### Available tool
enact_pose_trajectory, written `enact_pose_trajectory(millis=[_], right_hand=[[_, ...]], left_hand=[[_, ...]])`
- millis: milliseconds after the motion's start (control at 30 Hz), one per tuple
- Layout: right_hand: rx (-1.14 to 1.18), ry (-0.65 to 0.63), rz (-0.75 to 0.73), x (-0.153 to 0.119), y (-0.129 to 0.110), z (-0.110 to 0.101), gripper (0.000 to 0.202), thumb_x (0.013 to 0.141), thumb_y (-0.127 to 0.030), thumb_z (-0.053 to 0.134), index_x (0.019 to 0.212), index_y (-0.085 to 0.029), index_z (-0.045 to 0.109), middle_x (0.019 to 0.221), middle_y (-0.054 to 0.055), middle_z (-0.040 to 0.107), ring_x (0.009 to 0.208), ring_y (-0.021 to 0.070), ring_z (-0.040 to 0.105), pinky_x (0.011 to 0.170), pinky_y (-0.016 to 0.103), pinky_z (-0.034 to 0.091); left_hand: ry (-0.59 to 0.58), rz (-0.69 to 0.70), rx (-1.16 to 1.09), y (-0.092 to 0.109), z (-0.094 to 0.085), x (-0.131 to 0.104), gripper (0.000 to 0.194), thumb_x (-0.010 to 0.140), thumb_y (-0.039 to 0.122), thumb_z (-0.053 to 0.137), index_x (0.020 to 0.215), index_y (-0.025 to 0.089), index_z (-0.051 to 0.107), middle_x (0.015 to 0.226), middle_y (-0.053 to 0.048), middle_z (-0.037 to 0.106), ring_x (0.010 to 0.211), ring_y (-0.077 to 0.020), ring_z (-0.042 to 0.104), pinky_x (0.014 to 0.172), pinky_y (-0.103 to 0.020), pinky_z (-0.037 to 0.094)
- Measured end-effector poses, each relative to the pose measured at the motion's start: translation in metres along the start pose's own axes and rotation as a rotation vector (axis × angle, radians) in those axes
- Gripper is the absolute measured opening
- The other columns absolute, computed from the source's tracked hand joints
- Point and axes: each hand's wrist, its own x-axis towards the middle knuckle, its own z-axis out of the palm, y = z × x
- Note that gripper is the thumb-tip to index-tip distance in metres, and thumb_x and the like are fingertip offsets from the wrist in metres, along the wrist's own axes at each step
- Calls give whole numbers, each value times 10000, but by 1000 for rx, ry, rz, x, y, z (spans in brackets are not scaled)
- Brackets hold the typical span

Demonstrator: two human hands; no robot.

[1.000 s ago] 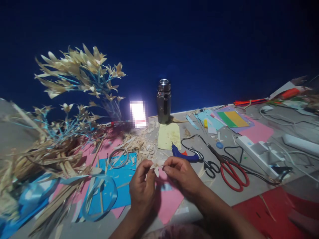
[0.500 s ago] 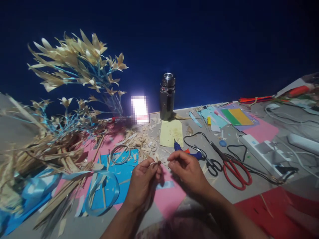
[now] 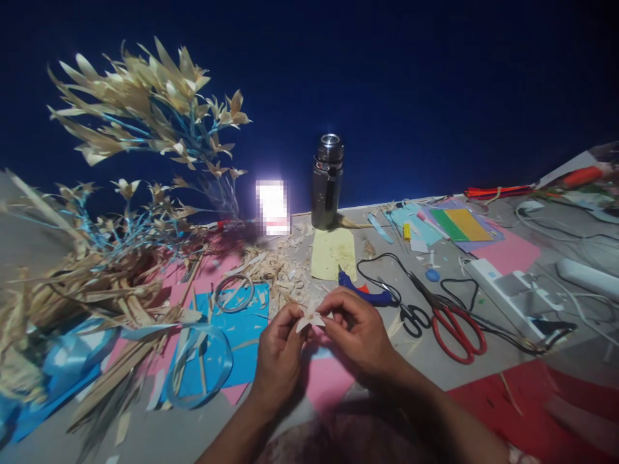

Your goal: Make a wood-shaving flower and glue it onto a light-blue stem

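Between my two hands is a small pale flower with pointed petals [image 3: 310, 318], its face turned up toward me. My left hand [image 3: 283, 348] pinches it from the left with thumb and fingertips. From the right, my right hand [image 3: 358, 328] grips a petal between thumb and forefinger. Just beyond my right hand lies a blue glue gun [image 3: 370, 296], partly hidden by the knuckles. A yellow paper [image 3: 333, 253] lies behind it, and dry husk scraps [image 3: 278, 274] are heaped to its left.
A dark thermos flask [image 3: 327, 187] stands at the back. Red-handled scissors [image 3: 457, 332] and small black scissors [image 3: 414, 320] lie right, near a white power strip [image 3: 510, 299]. A bunch of pale husk flowers [image 3: 159, 122] rises left, above blue ribbon [image 3: 225, 370] and a bracelet-like ring [image 3: 235, 294].
My right hand has moved left to meet the left hand and now grips a petal. The flower has been turned so its open petals show.
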Motion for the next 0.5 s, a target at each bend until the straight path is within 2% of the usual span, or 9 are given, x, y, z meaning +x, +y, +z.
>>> enact_pose_trajectory(millis=[200,500], right_hand=[[-51,61,-181,-1,-2,-2,85,887,-141,640,898,-219,672,823,37,655,643,154,539,544,269,426],[-85,-15,-154,-4,8,1,128,873,-87,613,878,-210,650,812,30,636,663,153,557,570,261,428]], left_hand=[[-5,-30,-46,0,2,-1,221,857,395,694,815,201,597,683,14,577,618,-141,514,595,-250,444],[22,-18,-58,-11,0,-2,172,915,364,644,885,200,603,749,23,556,657,-123,486,617,-237,431]])
